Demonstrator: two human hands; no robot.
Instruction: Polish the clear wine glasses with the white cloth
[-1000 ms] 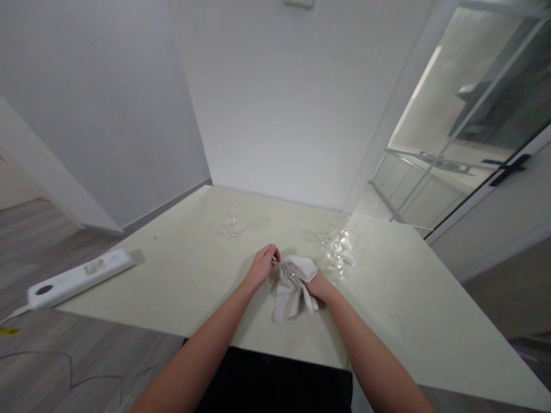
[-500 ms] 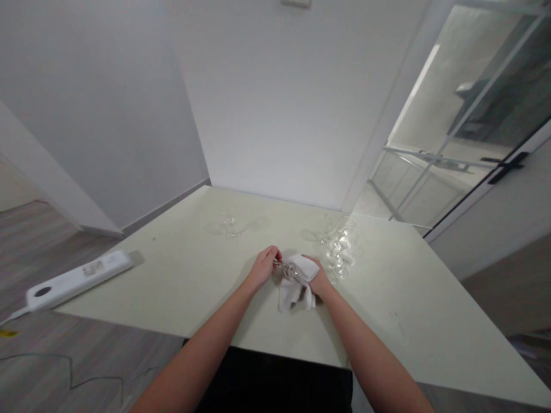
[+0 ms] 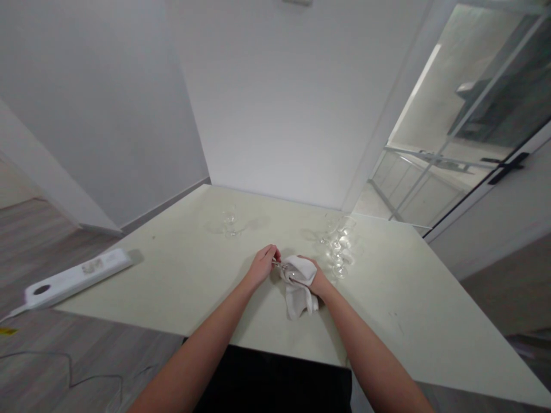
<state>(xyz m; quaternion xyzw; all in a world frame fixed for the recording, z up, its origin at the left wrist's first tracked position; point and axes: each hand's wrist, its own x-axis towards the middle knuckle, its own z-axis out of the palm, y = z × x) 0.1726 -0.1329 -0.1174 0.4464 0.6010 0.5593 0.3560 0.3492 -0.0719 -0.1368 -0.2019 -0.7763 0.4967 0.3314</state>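
My left hand is closed in a pinch on the stem of a clear wine glass that lies sideways above the pale table. The glass's bowl is wrapped in a white cloth, and my right hand is closed round that cloth and bowl. Part of the cloth hangs down below my right hand. Both hands are near the middle of the table, a little above its surface.
Several clear stemmed glasses stand just beyond my right hand. Another glass stands alone at the back left. A white flat device lies off the table's left edge. A glass door is at the right.
The hanging end of the cloth has shifted and bunched up below my right hand. Both hands stay in nearly the same place on the glass.
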